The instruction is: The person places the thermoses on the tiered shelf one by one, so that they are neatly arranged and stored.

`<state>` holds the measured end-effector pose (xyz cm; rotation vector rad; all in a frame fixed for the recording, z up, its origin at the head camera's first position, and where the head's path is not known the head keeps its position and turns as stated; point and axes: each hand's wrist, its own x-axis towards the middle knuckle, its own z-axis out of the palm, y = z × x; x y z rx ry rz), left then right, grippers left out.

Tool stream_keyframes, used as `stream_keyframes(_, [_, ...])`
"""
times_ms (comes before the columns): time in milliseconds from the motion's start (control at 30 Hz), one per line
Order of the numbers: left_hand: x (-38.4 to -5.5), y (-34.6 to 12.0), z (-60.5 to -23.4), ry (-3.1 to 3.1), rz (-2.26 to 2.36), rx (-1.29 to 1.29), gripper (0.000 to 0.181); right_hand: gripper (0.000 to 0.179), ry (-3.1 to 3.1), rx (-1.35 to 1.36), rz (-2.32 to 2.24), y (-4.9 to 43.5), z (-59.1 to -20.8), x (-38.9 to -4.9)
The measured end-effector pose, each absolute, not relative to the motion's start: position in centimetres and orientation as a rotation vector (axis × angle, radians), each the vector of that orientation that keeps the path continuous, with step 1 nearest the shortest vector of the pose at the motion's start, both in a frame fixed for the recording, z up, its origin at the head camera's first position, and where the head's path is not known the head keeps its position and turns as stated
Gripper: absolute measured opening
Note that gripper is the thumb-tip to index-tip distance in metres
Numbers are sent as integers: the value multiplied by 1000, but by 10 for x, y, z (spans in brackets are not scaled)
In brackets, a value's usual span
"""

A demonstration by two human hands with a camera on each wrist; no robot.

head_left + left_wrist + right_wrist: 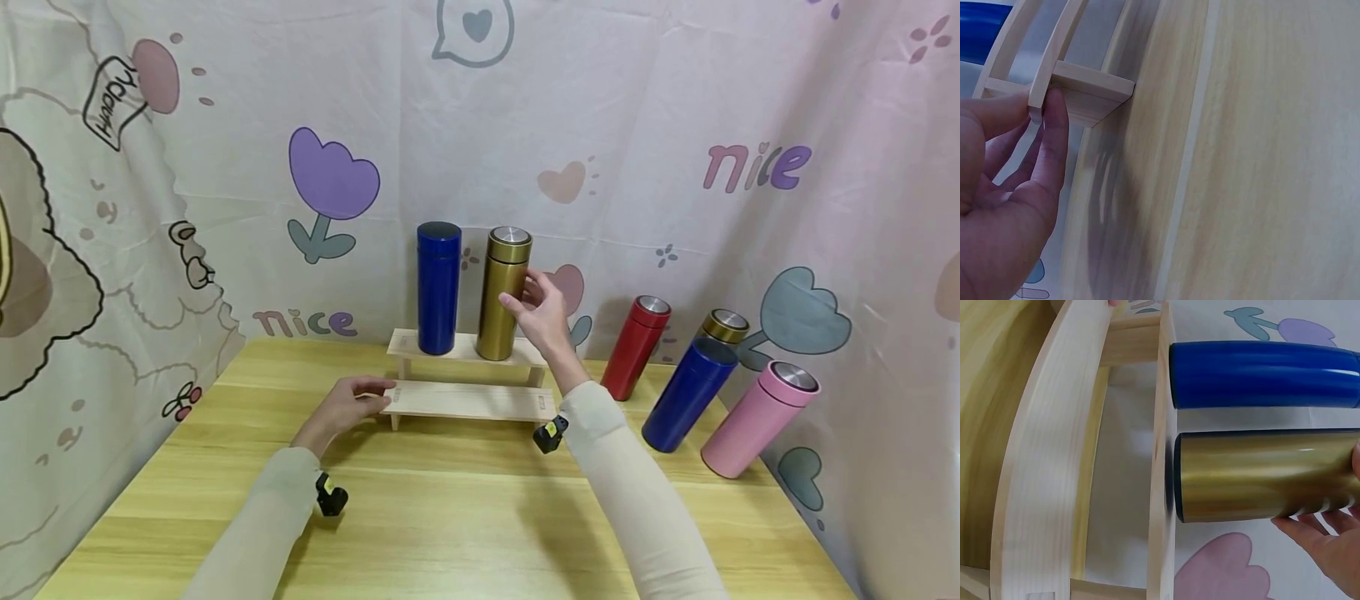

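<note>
My right hand (pixel 545 315) holds a gold thermos bottle (pixel 501 304) from its right side, with the thumb in front. The bottle stands upright on the upper step of a two-tier wooden stand (pixel 468 402). In the right wrist view, the base of the gold bottle (pixel 1235 478) is right at the upper board. Left of it on the same step is a blue thermos bottle (pixel 438 292). My left hand (pixel 347 410) pinches the left end of the lower step. The left wrist view shows its thumb above the board (pixel 1054 59) and fingers beneath.
On the right side of the wooden table (pixel 420 517) stand a red bottle (pixel 633 354), a second blue bottle (pixel 688 400), a pink bottle (pixel 757 425) and another gold bottle (pixel 726 325), partly hidden. A printed curtain (pixel 465 125) hangs behind the table.
</note>
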<state>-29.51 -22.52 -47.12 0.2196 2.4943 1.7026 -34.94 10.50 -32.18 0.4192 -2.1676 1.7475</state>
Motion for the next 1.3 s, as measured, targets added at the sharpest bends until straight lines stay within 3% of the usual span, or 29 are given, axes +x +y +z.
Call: stream_keyframes(1300, [-296,-226,-472,2528,1656,228,40,61,-2159,446,1747,98,-331,-357])
